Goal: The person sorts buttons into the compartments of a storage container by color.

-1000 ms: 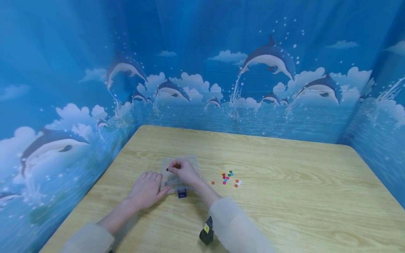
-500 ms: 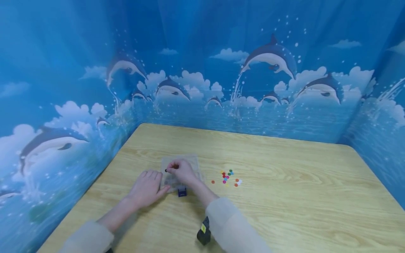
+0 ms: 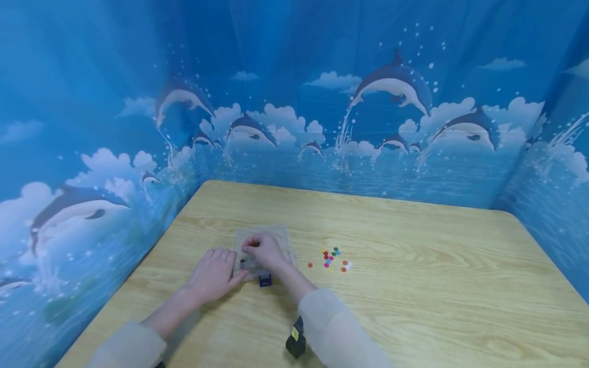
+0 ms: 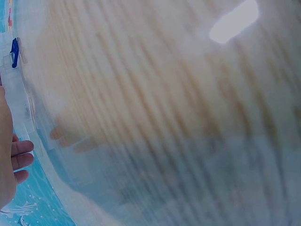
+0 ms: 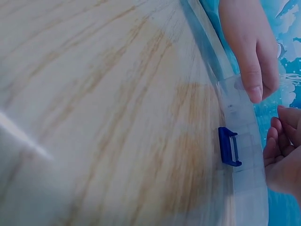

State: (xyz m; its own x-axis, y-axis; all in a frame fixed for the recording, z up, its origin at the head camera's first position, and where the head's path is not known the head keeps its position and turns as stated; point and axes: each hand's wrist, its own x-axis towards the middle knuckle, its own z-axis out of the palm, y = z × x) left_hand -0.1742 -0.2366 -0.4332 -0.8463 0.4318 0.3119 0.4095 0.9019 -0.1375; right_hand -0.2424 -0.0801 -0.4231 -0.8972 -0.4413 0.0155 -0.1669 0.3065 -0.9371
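Observation:
A clear plastic box (image 3: 278,232) with a dark blue latch (image 3: 265,281) lies on the table's left side. My left hand (image 3: 212,276) rests against its left edge, thumb along the front; several fingers (image 4: 22,155) show in the left wrist view. Above the box is my right hand (image 3: 267,251), thumb and fingertips bent near each other. In the right wrist view the right hand (image 5: 284,155) shows nothing visible between its fingertips. A small black piece (image 3: 242,261) appears in the box's left part, just below those fingertips. The hand covers much of the box's middle.
Small coloured discs (image 3: 329,259) lie scattered right of the box on the wood-grain table (image 3: 414,266). A black object with a yellow label (image 3: 295,340) is by the right sleeve. A dolphin-print curtain (image 3: 294,122) surrounds the table.
The black piece was at my right fingertips in the earlier frames; now it has left them and appears lower, in the box. The left hand has stayed in place.

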